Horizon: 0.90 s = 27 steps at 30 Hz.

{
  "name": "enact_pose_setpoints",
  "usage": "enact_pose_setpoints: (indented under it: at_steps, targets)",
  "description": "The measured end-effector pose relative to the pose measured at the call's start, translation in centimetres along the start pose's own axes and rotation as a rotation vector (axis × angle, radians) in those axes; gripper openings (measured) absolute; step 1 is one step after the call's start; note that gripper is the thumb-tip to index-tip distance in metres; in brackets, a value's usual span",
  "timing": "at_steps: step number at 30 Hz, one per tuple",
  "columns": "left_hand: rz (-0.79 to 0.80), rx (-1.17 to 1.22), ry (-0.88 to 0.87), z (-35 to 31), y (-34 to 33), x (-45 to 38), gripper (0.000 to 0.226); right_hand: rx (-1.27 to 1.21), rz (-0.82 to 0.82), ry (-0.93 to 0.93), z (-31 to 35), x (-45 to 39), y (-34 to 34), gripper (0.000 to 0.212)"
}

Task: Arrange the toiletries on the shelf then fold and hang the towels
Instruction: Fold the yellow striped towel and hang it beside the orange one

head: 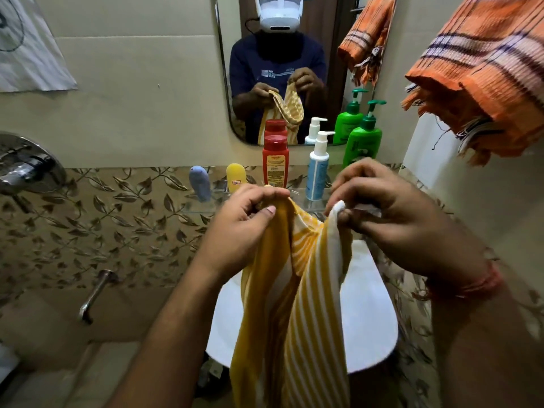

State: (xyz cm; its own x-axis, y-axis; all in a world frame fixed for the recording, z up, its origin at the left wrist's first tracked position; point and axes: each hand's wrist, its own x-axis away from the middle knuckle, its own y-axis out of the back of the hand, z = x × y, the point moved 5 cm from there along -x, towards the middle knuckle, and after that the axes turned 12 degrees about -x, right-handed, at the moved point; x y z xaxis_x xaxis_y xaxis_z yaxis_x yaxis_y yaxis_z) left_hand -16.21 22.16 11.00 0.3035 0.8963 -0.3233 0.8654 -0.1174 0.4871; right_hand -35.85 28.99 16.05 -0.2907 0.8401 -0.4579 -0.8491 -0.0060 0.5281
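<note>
A yellow and white striped towel (297, 304) hangs down in front of me over the white basin (371, 325). My left hand (247, 228) pinches its top edge on the left, and my right hand (391, 213) pinches the white corner on the right. Behind my hands a glass shelf (203, 209) carries a blue bottle (200, 184), a yellow bottle (236, 177), a red bottle (275, 160), a white and blue pump bottle (318, 169) and a green pump bottle (363, 136). An orange striped towel (482, 75) hangs at the upper right.
A mirror (282, 69) above the shelf reflects me, the towel and the bottles. A chrome mixer knob (28, 163) and a spout (94, 295) stick out of the leaf-patterned tiled wall at the left. A white cloth (26, 48) hangs at the upper left.
</note>
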Motion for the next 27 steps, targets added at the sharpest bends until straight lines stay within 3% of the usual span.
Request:
enact_pose_setpoints:
  at_steps: [3,11,16,21,27]
  targets:
    - [-0.018,0.047,0.020,-0.1,-0.2,-0.1,0.032,-0.120,0.034,-0.061,0.8,-0.3,-1.7,0.009]
    - [0.120,0.278,-0.004,-0.4,-2.2,0.8,0.033,0.257,-0.199,-0.003,0.5,-2.1,-4.9,0.025]
    - [0.089,0.324,-0.025,0.6,-2.3,0.6,0.027,0.267,-0.277,0.008,0.7,-2.0,-5.7,0.027]
    - [0.225,0.613,0.046,1.1,-2.5,0.5,0.037,0.240,-0.341,-0.069,0.2,-1.8,-5.7,0.033]
    - [0.178,0.307,-0.053,0.9,-2.5,0.0,0.036,0.270,-0.299,-0.207,-0.3,-2.2,-5.3,0.036]
